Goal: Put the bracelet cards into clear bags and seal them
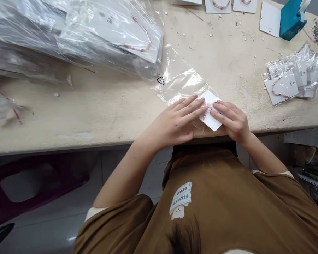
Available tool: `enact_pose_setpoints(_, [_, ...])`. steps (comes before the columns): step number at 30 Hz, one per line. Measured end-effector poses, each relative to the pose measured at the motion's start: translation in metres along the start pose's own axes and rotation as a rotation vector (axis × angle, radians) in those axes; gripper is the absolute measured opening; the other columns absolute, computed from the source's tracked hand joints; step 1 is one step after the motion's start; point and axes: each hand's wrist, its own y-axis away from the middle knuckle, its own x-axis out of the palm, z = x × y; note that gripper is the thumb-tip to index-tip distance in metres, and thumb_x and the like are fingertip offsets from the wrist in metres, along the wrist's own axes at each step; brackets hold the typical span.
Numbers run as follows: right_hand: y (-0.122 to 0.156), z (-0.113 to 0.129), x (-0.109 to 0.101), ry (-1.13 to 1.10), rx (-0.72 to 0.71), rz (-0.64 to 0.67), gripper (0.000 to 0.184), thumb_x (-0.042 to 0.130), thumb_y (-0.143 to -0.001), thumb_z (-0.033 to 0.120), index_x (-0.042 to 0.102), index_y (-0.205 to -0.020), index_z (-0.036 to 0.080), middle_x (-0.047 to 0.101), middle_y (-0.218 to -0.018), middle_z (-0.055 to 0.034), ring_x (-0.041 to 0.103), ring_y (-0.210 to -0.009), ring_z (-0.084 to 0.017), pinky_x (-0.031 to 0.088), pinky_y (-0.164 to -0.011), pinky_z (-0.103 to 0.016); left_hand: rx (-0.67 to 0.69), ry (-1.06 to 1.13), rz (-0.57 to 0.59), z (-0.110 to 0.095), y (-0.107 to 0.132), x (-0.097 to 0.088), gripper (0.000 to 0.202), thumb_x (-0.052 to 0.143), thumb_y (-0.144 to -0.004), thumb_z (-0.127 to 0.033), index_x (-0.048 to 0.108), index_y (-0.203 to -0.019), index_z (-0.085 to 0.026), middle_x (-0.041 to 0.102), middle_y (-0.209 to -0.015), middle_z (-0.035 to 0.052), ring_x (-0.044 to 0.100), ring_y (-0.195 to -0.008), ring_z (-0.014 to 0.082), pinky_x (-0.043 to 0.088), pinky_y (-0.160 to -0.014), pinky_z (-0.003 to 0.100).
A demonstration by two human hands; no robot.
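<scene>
Left hand [175, 121] and right hand [234, 120] flat on a white jewellery card [213, 123], fingertips [202, 110] almost meeting over it. A clear plastic bag [184, 83] running up-left from the card across the cream workbench [69, 113]; bagged bracelet cards [294, 77] at right of the frame, a bulging plastic bag [76, 35] at upper left.

Head-worn camera, looking forward and steeply down from above the person's chest. Brown shirt [201, 208] fills the lower frame, nearest the lens, below the grip. Left hand [175, 121] and right hand [234, 121] sit close in view, just below centre. Workbench [95, 113] extends beyond the grip to the top edge.
</scene>
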Motion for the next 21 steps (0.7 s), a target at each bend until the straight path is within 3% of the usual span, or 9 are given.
enact_pose_setpoints(3, [-0.011,-0.003,0.002,-0.096,0.025,-0.047,0.036,0.048,-0.102,0.017,0.068,-0.128,0.030,0.071,-0.127,-0.0081,0.065,-0.125,-0.024,0.060,-0.102,-0.046,0.023,-0.038,-0.087,0.006,-0.007,0.001,0.055,0.041,-0.099,-0.014,0.046,-0.152,-0.025,0.046,-0.159,0.0032,0.037,-0.152,0.0224,0.037,-0.124,0.047])
enact_pose_setpoints(7, [-0.024,-0.009,0.001,-0.214,-0.024,0.000,0.033,0.052,-0.102,0.032,0.060,-0.134,0.030,0.064,-0.131,-0.0105,0.061,-0.128,-0.026,0.057,-0.105,-0.049,0.094,-0.082,-0.283,0.011,-0.019,0.011,0.041,0.040,-0.106,-0.021,0.056,-0.144,-0.023,0.061,-0.145,0.0045,0.053,-0.141,0.0232,0.050,-0.114,0.043])
enact_pose_setpoints(10, [-0.024,-0.017,-0.005,-0.233,-0.034,0.002,0.069,0.073,-0.085,0.059,0.045,-0.143,0.033,0.057,-0.137,-0.0111,0.053,-0.136,-0.033,0.045,-0.115,-0.062,0.133,-0.017,-0.408,0.016,-0.021,0.015,0.038,0.044,-0.107,-0.022,0.059,-0.141,-0.024,0.066,-0.138,0.0052,0.059,-0.135,0.0233,0.054,-0.110,0.041])
enact_pose_setpoints(12, [-0.019,-0.022,-0.009,-0.206,0.016,-0.056,0.084,0.080,-0.075,0.063,0.038,-0.143,0.036,0.052,-0.140,-0.0105,0.050,-0.138,-0.036,0.041,-0.116,-0.066,0.135,0.067,-0.467,0.019,-0.020,0.015,0.037,0.044,-0.107,-0.022,0.060,-0.140,-0.025,0.067,-0.137,0.0059,0.060,-0.133,0.0228,0.055,-0.109,0.040])
enact_pose_setpoints(16, [-0.010,-0.029,-0.007,-0.081,0.120,-0.079,0.059,0.073,-0.086,0.048,0.041,-0.134,0.040,0.049,-0.145,-0.0070,0.049,-0.137,-0.033,0.042,-0.115,-0.063,0.112,0.229,-0.520,0.019,-0.019,0.012,0.037,0.046,-0.106,-0.022,0.061,-0.140,-0.027,0.069,-0.135,0.0058,0.065,-0.128,0.0211,0.055,-0.107,0.035])
enact_pose_setpoints(21, [-0.017,-0.025,-0.004,0.169,0.135,0.001,0.018,0.067,-0.093,0.036,0.061,-0.110,0.038,0.059,-0.136,-0.0015,0.048,-0.138,-0.031,0.028,-0.122,-0.063,0.031,0.358,-0.529,0.015,-0.023,0.006,0.032,0.050,-0.105,-0.028,0.068,-0.132,-0.025,0.074,-0.126,0.0050,0.072,-0.113,0.0180,0.057,-0.097,0.027])
